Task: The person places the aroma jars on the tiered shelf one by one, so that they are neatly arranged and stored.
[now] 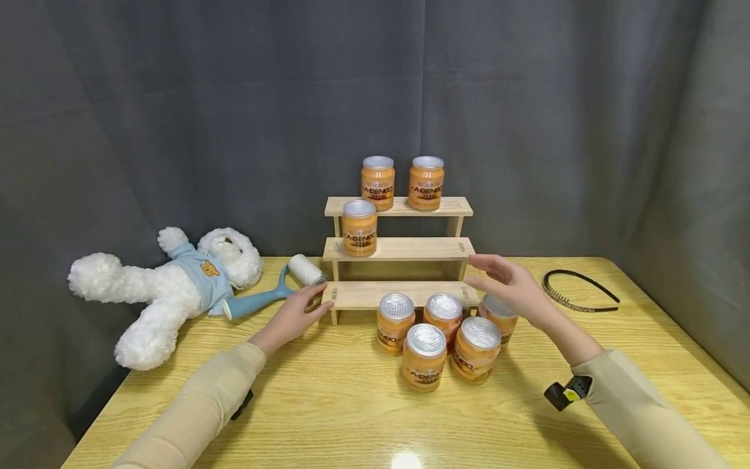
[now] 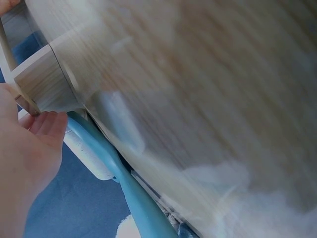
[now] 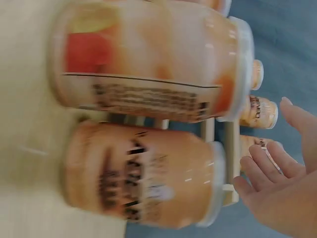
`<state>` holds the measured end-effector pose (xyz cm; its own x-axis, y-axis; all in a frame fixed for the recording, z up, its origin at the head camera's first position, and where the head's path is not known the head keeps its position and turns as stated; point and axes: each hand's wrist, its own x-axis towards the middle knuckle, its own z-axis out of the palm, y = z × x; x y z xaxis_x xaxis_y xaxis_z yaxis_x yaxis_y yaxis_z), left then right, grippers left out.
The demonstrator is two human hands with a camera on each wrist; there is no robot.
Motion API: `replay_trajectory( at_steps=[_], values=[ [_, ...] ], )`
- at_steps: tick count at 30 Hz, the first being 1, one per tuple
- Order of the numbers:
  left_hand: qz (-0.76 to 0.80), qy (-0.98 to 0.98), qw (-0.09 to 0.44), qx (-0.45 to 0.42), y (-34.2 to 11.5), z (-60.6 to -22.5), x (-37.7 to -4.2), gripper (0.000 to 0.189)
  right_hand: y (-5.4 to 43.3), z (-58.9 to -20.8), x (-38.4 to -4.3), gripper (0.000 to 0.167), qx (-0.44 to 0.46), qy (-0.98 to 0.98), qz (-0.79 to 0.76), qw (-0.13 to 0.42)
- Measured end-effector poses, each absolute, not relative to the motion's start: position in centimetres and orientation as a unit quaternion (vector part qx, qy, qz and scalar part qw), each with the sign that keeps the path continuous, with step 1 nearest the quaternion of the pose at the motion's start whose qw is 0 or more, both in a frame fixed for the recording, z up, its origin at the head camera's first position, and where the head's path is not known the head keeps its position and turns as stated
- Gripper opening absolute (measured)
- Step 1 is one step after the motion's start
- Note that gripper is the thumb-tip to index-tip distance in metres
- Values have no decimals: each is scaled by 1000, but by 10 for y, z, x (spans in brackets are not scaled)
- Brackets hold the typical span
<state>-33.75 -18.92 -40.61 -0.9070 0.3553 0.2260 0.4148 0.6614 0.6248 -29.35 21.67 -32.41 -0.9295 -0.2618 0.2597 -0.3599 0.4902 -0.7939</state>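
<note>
A three-step wooden display shelf [image 1: 398,295] stands mid-table. My left hand [image 1: 297,311] grips the left end of its lowest step, thumb at the front and fingers at the back; in the left wrist view those fingers [image 2: 49,121] bend at the board's edge. My right hand [image 1: 512,286] is held with fingers extended by the step's right end, holding nothing. Two orange jars with silvery lids [image 1: 377,184] stand on the top step and one jar [image 1: 359,229] on the middle step's left. Several more jars [image 1: 424,361] stand grouped before the shelf, one partly behind my right hand.
Left of the shelf lies a lint roller [image 1: 258,301] with a blue handle, close beside my left hand. A white plush bear [image 1: 176,286] in a blue shirt lies further left. A dark headband [image 1: 580,306] is at the right; a grey curtain [image 1: 527,130] hangs behind.
</note>
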Motion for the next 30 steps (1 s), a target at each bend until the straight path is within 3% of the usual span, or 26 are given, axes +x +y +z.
replay_trajectory(
  at_steps=[13, 30],
  values=[
    [-348, -911, 47, -216, -189, -406, -338, 61, 247, -356, -283, 58, 184, -884, 427, 45],
    [-346, -914, 36, -207, -190, -407, -338, 63, 267, -359, -284, 59, 144, -929, 334, 65]
  ],
)
